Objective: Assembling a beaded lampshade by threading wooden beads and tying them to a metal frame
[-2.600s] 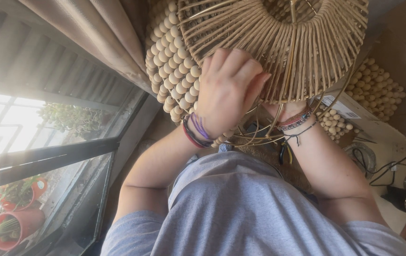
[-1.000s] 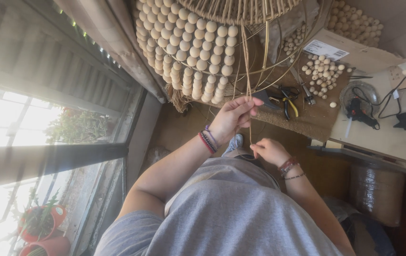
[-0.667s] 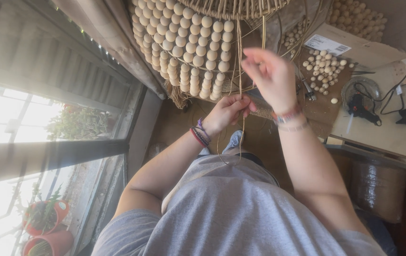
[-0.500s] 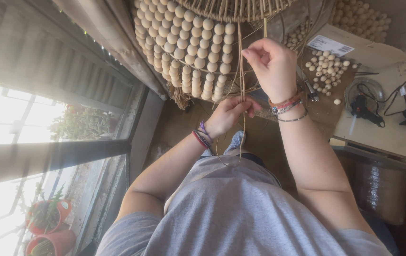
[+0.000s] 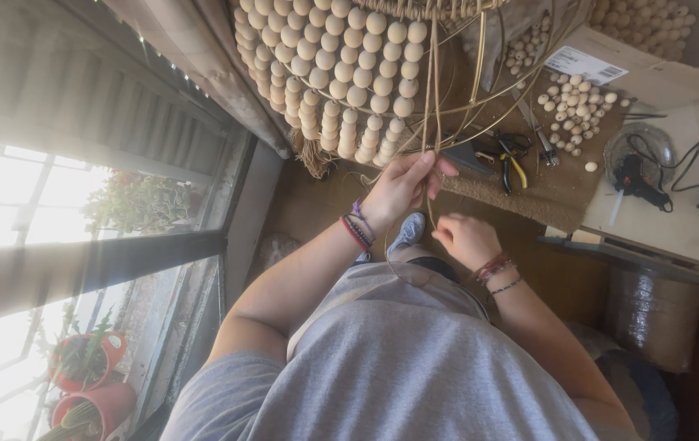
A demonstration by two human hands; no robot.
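Left hand (image 5: 398, 189) pinches our thin cord (image 5: 428, 106) below the beaded shade (image 5: 341, 73); right hand (image 5: 465, 238), lower, closed on its slack (probably). Risk: loose grip, cord slipping or snagging the shade's ribs.

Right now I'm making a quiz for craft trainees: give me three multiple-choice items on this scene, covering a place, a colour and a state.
1. Where do the loose wooden beads lie?
A on the brown mat
B on the windowsill
C in a red pot

2. What colour is the person's shirt?
A green
B grey
C black

3. What is the left hand doing?
A resting flat
B holding pliers
C pinching thin cane strands

Answers: 1 A, they sit scattered on the mat beside the tools; 2 B, grey fabric fills the foreground; 3 C, its fingers close on the strands.
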